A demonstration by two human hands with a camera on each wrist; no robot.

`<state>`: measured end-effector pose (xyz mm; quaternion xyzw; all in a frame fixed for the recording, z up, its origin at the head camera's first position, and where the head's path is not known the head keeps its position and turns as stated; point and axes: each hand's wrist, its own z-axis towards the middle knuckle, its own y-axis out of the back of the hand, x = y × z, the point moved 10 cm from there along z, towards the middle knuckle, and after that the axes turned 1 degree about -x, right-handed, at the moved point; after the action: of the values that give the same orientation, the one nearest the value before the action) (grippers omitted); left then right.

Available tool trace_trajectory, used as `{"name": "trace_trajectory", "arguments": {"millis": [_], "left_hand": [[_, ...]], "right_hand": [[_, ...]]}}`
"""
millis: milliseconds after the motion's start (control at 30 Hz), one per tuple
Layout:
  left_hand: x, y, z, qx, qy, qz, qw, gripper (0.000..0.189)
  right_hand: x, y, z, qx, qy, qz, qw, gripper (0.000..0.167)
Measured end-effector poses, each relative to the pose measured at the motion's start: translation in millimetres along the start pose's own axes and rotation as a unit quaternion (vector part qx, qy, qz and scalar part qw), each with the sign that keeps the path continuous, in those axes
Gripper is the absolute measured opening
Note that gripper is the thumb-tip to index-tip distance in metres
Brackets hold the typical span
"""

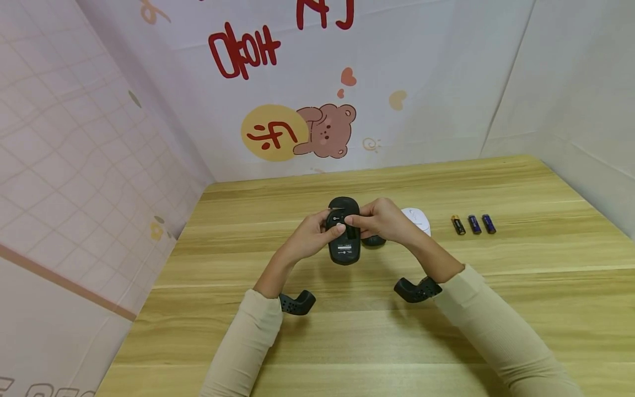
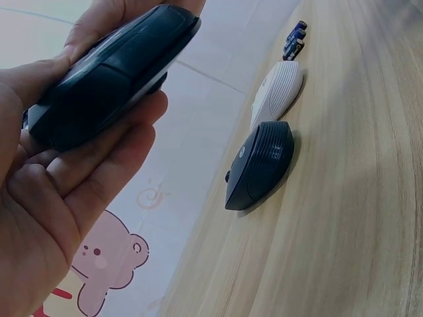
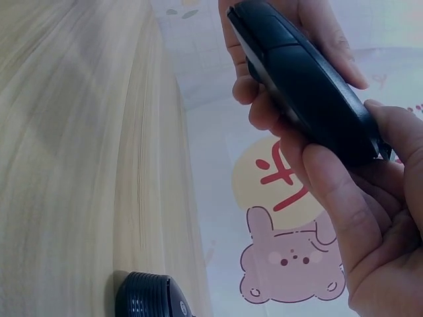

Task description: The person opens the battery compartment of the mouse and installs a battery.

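A black computer mouse (image 1: 344, 251) is held above the table, its labelled underside turned up toward the head camera. My left hand (image 1: 308, 238) grips its left side, thumb over the underside and fingers beneath. From the other side my right hand (image 1: 384, 221) holds it too, with the thumb pressing on the underside near a dark slot. In the right wrist view, a thin edge sticks out at the end of the mouse (image 3: 310, 86) by the right thumb. Both wrist views show fingers spread under its body.
A second black mouse (image 2: 261, 165) rests on the wooden table (image 1: 238, 242) just beyond the hands, partly hidden in the head view. Right of it lies a white mouse (image 1: 418, 219). Farther right are an orange-and-black battery (image 1: 458, 225) and two blue batteries (image 1: 474, 224). Printed cloth walls (image 1: 421, 132) surround the table.
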<state>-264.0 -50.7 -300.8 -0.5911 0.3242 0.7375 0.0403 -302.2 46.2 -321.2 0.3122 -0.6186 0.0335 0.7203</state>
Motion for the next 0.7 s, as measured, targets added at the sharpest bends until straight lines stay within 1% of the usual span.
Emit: {"name": "trace_trajectory", "arguments": {"millis": [233, 567, 700], "left_hand": [[-0.8, 0.1, -0.2, 0.000, -0.006, -0.003, 1.0000, 0.042], [0.8, 0.8, -0.5, -0.001, -0.002, -0.006, 1.0000, 0.041], [0.8, -0.2, -0.7, 0.001, 0.004, -0.003, 1.0000, 0.042]], "right_hand": [[0.0, 0.2, 0.2, -0.002, -0.003, 0.004, 1.0000, 0.029], [0.8, 1.5, 1.2, -0.009, -0.005, 0.002, 1.0000, 0.032], [1.1, 4.6, 1.7, -0.022, -0.002, -0.004, 0.9997, 0.034]]}}
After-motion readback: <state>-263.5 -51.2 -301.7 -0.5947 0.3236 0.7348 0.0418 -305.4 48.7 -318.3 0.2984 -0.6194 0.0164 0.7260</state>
